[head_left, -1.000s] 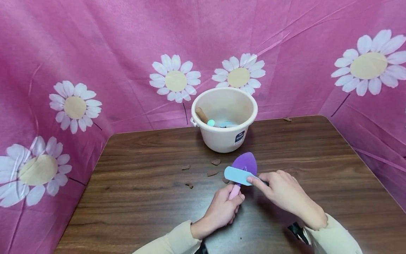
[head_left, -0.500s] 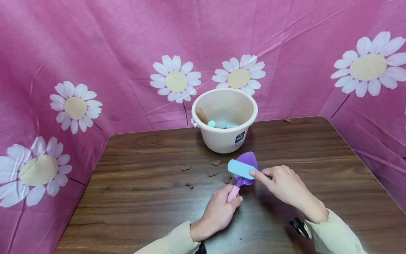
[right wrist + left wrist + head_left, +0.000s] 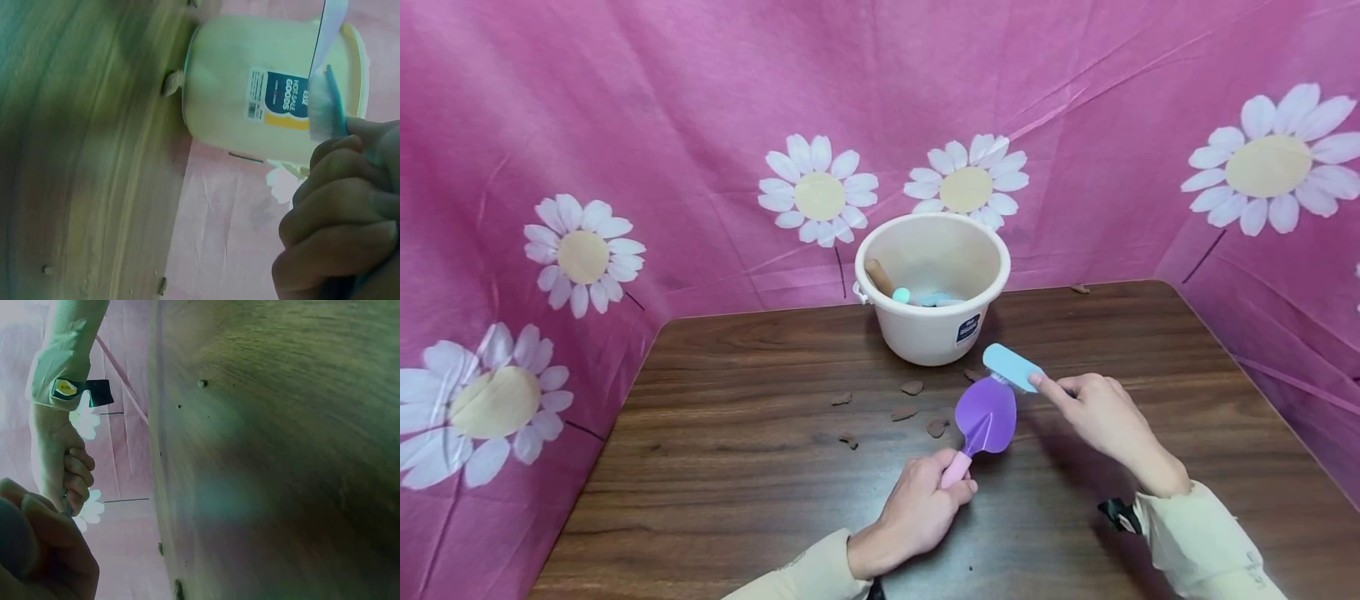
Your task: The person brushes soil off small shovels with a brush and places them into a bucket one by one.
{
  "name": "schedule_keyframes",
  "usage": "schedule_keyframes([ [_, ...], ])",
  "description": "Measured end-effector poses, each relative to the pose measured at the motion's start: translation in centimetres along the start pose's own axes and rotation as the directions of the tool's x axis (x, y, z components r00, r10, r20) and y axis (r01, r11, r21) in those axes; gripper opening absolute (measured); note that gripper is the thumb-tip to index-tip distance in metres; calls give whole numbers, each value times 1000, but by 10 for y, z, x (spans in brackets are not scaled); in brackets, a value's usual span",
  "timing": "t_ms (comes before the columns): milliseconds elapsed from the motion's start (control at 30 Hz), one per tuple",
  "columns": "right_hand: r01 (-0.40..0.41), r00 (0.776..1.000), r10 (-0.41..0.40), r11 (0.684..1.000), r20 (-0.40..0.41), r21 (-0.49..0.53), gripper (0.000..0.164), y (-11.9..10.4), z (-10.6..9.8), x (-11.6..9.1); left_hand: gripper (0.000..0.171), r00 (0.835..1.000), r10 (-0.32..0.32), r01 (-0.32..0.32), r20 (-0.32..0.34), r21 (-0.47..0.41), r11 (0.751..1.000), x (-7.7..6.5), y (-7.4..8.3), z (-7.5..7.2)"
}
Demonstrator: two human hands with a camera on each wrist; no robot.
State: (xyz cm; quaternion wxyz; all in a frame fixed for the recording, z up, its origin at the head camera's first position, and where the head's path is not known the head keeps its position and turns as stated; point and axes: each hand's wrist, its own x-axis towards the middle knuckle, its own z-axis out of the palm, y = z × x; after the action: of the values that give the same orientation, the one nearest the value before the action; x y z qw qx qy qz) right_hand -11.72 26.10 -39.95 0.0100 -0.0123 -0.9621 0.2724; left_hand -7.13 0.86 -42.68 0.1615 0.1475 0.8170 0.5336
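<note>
My left hand point(image 3: 921, 504) grips the pink handle of a small trowel point(image 3: 988, 414), whose purple blade points away from me, above the table. In my right hand point(image 3: 1108, 417) is a light-blue brush point(image 3: 1011, 367) with pale bristles, the thumb lying on its back. Its bristles are at the blade's far tip; whether they touch is hard to tell. In the right wrist view, curled fingers point(image 3: 331, 219) hold the brush point(image 3: 334, 100) in front of the bucket. Brown flakes point(image 3: 937, 427) lie left of the blade, and another flake point(image 3: 973, 375) lies beyond its tip.
A cream bucket point(image 3: 917, 333) stands behind the trowel; inside are a brown handle point(image 3: 877, 273) and a turquoise round end point(image 3: 901, 295). More brown flakes point(image 3: 904, 412) dot the wooden table point(image 3: 715, 467), one piece point(image 3: 1080, 288) at its back edge. Pink flowered cloth point(image 3: 700, 167) hangs around.
My right hand has moved the brush from across the trowel's blade to its far tip, away and rightward. The blade has shifted slightly nearer, and a flake beyond its tip now shows.
</note>
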Motion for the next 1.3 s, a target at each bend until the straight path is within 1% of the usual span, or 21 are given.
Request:
schedule_keyframes([
  [67, 8, 1000, -8, 1000, -29, -12, 57, 1, 0, 0, 5, 998, -55, 58, 33, -110, 992, 0, 2, 1],
  [100, 19, 999, -19, 1000, -49, -17, 56, 1, 0, -1, 5, 995, -85, 94, 56, -173, 980, 1, 3, 2],
  [167, 58, 995, -59, 998, -80, -16, 54, -2, 0, -4, 6, 984, -146, 169, 100, -292, 941, 2, 5, 2],
  [200, 96, 991, -97, 995, -90, -10, 53, -4, 1, -6, 6, 980, -165, 193, 114, -328, 925, 2, 6, 2],
  [267, 182, 980, -182, 983, -83, 0, 50, -10, 1, -11, 6, 975, -190, 220, 119, -359, 907, 4, 8, 1],
  [367, 331, 942, -331, 944, -57, -5, 46, -19, 3, -20, 9, 973, -206, 230, 103, -380, 896, 6, 9, -1],
  [467, 414, 909, -415, 910, -37, -20, 44, -24, 4, -27, 14, 972, -214, 235, 96, -387, 892, 7, 10, -3],
  [500, 426, 904, -427, 904, -37, -21, 43, -24, 4, -28, 14, 971, -218, 238, 96, -390, 890, 7, 10, -4],
  [633, 429, 903, -429, 903, -35, -8, 41, -22, 5, -29, 14, 965, -237, 261, 109, -404, 877, 7, 9, -4],
  [767, 430, 903, -429, 903, -27, 13, 41, -15, 7, -26, 16, 957, -258, 289, 130, -427, 857, 6, 9, -4],
  [833, 418, 909, -418, 908, -16, 32, 41, -11, 9, -24, 17, 954, -266, 299, 137, -432, 851, 6, 9, -3],
  [900, 394, 919, -394, 918, -9, 51, 42, -8, 10, -21, 18, 952, -273, 307, 140, -431, 849, 6, 9, -3],
  [1000, 350, 937, -351, 935, -3, 64, 43, -3, 11, -18, 20, 950, -279, 313, 141, -416, 854, 5, 10, -4],
  [1200, 265, 964, -265, 963, -11, 50, 46, 4, 9, -8, 18, 952, -280, 306, 124, -348, 886, 2, 11, -5],
  [1300, 209, 978, -209, 978, -23, 20, 49, 5, 9, -3, 18, 950, -282, 311, 132, -341, 887, 1, 10, -5],
])
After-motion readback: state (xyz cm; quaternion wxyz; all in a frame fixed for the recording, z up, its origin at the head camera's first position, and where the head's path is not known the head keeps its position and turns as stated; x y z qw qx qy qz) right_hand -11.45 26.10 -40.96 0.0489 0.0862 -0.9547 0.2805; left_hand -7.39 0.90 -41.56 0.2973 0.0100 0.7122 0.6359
